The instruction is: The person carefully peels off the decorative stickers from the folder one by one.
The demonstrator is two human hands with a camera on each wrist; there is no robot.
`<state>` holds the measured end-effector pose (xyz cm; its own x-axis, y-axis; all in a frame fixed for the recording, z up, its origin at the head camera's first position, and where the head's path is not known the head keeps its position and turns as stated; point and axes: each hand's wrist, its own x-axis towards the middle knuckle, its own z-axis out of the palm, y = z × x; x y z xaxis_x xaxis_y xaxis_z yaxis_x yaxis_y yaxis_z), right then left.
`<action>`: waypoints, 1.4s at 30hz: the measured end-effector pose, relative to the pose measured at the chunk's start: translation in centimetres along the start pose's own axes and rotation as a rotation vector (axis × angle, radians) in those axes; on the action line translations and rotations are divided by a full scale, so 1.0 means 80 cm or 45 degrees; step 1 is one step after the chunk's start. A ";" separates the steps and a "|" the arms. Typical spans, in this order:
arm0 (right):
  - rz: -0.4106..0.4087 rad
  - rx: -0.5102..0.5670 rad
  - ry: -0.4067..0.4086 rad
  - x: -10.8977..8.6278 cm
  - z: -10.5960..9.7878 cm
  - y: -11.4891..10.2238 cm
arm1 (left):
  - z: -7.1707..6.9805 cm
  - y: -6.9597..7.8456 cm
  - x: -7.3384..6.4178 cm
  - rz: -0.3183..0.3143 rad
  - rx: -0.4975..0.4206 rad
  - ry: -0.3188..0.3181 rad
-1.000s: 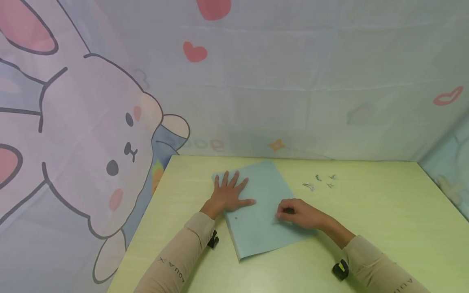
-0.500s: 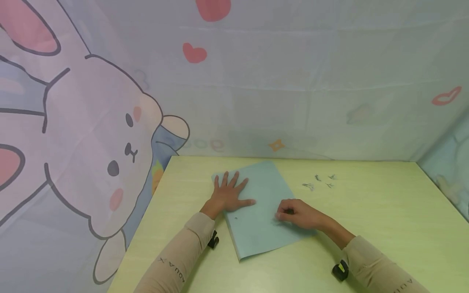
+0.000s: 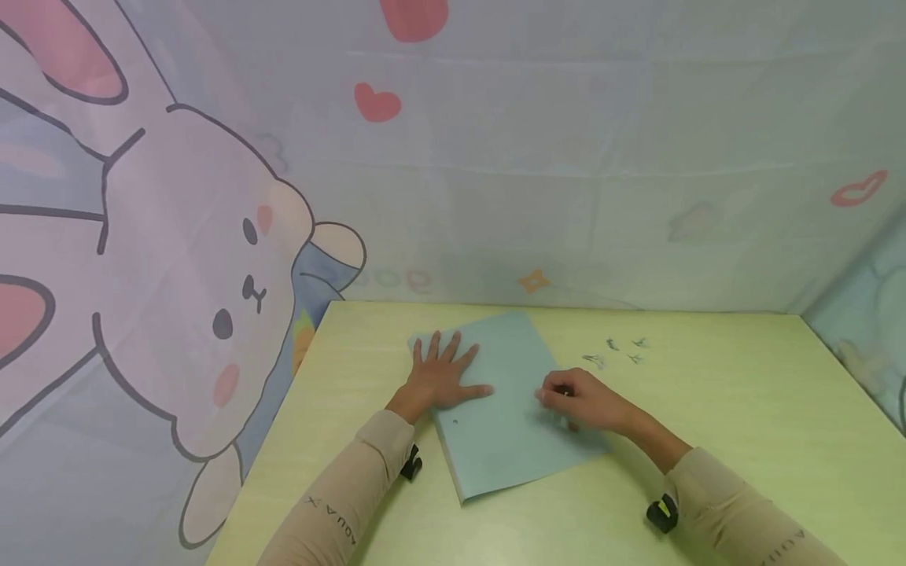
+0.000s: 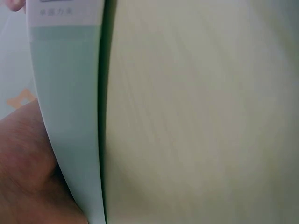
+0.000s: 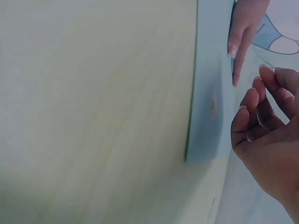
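Pale printed cloth (image 3: 637, 118) fills the upper part of the head view, behind a yellow-green counter (image 3: 743, 409). Low in the centre of the frame, a blue-green folder (image 3: 495, 464) lies on the counter at a slant; the left wrist view shows a printed label (image 4: 65, 11) at the top of its spine. No shift of the folder is noted against the earlier frames.

Hands: the left hand (image 3: 440, 381) rests spread, fingers straight, on the folder's upper left portion, grasping nothing, its placement unchanged. The right hand (image 3: 583, 399) is the one item that has altered. Half a second ago its fingertips were lower in the frame, close to the cover; they now stand higher, and a shadow falls on the folder beneath. The tips of thumb and forefinger are brought together, remaining fingers bent. Whether a thin piece is held between them cannot be determined; the view there is soft.

Assessment: contact at the lower right of the cover appears to have been broken off, with the folder kept steady.

Smallest items: thin sprig-like pieces (image 3: 612, 344) lie grouped on the counter, right of the folder, and a small dark mark (image 3: 455, 422) shows at the cover's left edge.
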<state>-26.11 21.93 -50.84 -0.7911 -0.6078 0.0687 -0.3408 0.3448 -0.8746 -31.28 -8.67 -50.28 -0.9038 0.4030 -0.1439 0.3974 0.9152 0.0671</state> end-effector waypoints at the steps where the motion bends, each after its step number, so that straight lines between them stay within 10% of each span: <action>1: -0.004 0.004 0.004 0.001 -0.001 -0.002 | 0.000 0.000 0.000 -0.001 0.000 -0.001; 42: 0.170 0.004 0.423 -0.040 -0.072 0.033 | 0.004 -0.002 0.004 -0.006 0.018 -0.006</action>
<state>-27.38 28.92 -50.56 -0.9508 -0.2912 0.1058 -0.2223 0.4030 -0.8878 -31.60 -8.69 -50.67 -0.9050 0.3984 -0.1492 0.3952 0.9171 0.0521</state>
